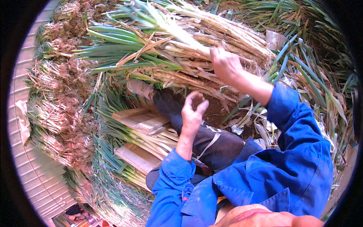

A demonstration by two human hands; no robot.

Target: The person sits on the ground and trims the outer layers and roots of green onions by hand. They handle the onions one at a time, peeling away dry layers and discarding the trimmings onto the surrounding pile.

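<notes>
My right hand point(226, 65) is closed around the lower end of a long green onion point(182, 34). Its white stalk points up and left, with leaves blurred by motion. Below that stalk lies a big heap of unpeeled green onions point(242, 38), their outer skins dry and brown. Nearer to me, my left hand point(193, 112) is raised above my leg with its fingers apart and nothing visible in them. Cleaned pale green onions point(159, 143) lie to the left of my leg, between a wooden board point(139, 120) and a second wooden board point(139, 158).
Bundles of green onions with brown roots point(62, 113) are stacked along the ribbed wall point(26, 75) at left. Stripped leaves point(310, 75) and peeled skins point(264, 126) litter the right side. My shoe point(140, 88) rests against the heap's near edge.
</notes>
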